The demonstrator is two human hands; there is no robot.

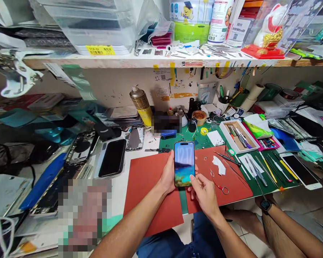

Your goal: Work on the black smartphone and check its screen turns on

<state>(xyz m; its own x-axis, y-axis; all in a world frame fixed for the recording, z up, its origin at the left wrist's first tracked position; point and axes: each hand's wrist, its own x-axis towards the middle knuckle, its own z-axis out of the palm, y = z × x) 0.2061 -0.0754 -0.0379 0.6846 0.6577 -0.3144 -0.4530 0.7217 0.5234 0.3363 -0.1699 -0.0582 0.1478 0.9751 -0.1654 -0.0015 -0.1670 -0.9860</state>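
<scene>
A smartphone (pixel 184 161) with a lit screen is held upright over the gap between two red mats. Its display shows a clock over a blue and green landscape. My left hand (pixel 168 175) is closed around the phone's left side, with fingertips showing along its right edge. The thumb of my right hand (pixel 204 191) touches the lower right of the screen, and its other fingers curl beneath. On the right red mat (pixel 239 186) lie a SIM ejector pin with a ring (pixel 225 190), a screwdriver (pixel 226 157) and scraps of white paper (pixel 219 165).
Several tools, including tweezers (pixel 250 166), line the right side beside a white-framed phone screen (pixel 301 172). A white box of tools (pixel 239 136) stands behind. Another phone (pixel 112 157) lies left. A shelf (pixel 140 61) overhangs the back. Another person's arm with a watch (pixel 265 205) rests at right.
</scene>
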